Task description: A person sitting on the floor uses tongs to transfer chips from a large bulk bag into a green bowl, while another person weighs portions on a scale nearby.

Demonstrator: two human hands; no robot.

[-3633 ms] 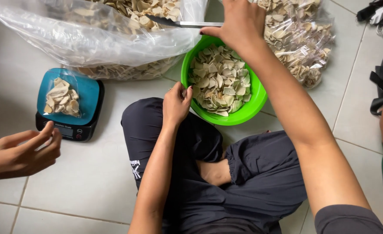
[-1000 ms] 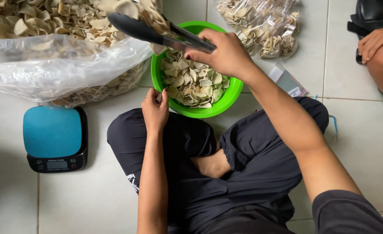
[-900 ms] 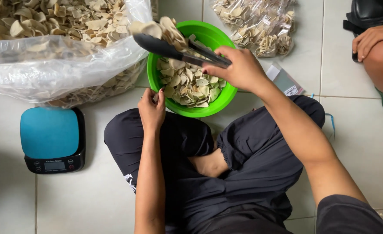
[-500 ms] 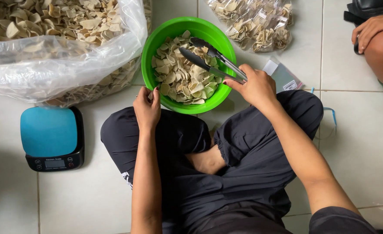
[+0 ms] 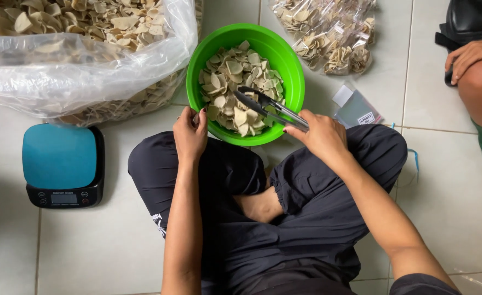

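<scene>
From the head camera, looking down at a person sitting cross-legged on a glossy pale tiled floor (image 5: 115, 246) in dark, soft trousers. The right hand (image 5: 320, 136) has its grip clamped around the handles of the long metal tongs with black tips (image 5: 265, 106); the tong arms stand slightly apart, their tips lying on the heap inside the round bright-green plastic bowl (image 5: 290, 60). That bowl, just in front of the knees, is filled with thin, curled, beige dried chips (image 5: 230, 76) of irregular shape. The left hand (image 5: 191, 134) rests at the bowl's near-left rim, fingers curled together on the edge. To the left lies a big, crinkled clear plastic sack (image 5: 82, 71) heaped with the same chips. Beyond the bowl to the right sits a pile of small clear packets (image 5: 328, 33) of chips. A flat digital scale with a teal plate and black base (image 5: 63, 164) stands on the floor, well apart from the left hand.
</scene>
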